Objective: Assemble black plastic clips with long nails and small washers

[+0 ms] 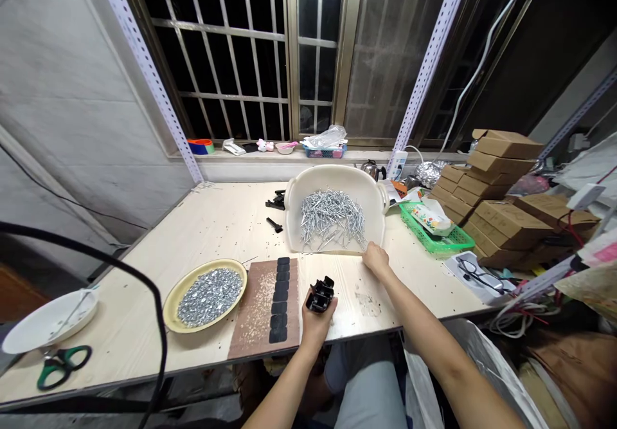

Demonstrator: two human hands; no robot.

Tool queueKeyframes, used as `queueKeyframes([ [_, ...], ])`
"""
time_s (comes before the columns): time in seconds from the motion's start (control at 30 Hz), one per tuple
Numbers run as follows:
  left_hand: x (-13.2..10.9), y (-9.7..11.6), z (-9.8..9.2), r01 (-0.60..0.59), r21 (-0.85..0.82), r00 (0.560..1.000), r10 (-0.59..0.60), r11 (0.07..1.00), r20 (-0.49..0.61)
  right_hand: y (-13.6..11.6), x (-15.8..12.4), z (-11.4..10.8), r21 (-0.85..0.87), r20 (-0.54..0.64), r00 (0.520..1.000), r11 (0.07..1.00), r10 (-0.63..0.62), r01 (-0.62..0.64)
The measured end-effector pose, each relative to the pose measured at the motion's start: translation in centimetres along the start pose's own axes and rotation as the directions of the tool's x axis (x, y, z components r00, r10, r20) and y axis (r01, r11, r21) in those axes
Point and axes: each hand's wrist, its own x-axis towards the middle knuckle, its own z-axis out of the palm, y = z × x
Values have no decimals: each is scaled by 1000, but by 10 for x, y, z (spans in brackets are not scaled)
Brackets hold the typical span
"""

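Note:
My left hand (315, 323) is wrapped round a cluster of black plastic parts (321, 292), held above the front edge of the table. At the front right lip of a white basin (337, 177), my right hand (376, 259) has its fingers closed, close to the long thin silver metal pins (332, 213) heaped inside. Whether a pin is between the fingertips is too small to tell. Left of my left hand, a column of flat black pads (280, 295) lies on a brown mat (250, 316). A yellow bowl (172, 313) beside it holds small silver metal pieces (211, 297).
Loose black parts (274, 224) lie left of the basin. Scissors (62, 365) and a white dish (29, 336) sit at the far left. To the right are a green basket (436, 244), glasses (479, 274) and stacked cardboard boxes (511, 223). A black cable (157, 307) crosses the left foreground.

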Motion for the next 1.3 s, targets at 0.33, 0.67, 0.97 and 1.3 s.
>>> queueKeyframes([
  [0.33,-4,-2,4,-125,2,991,125,992,37,9,-29,-17,252,58,983,955,-173,153],
  [0.67,-2,15,-7,-38,-52,999,39,998,22,14,-112,0,161,116,914,915,-389,369],
  [0.97,-8,17,-16,-175,88,985,175,981,14,-13,-93,20,-61,275,867,892,-416,447],
  [1.3,-8,12,-15,-227,126,972,218,966,86,-36,-110,-29,754,-219,753,382,-620,534],
])
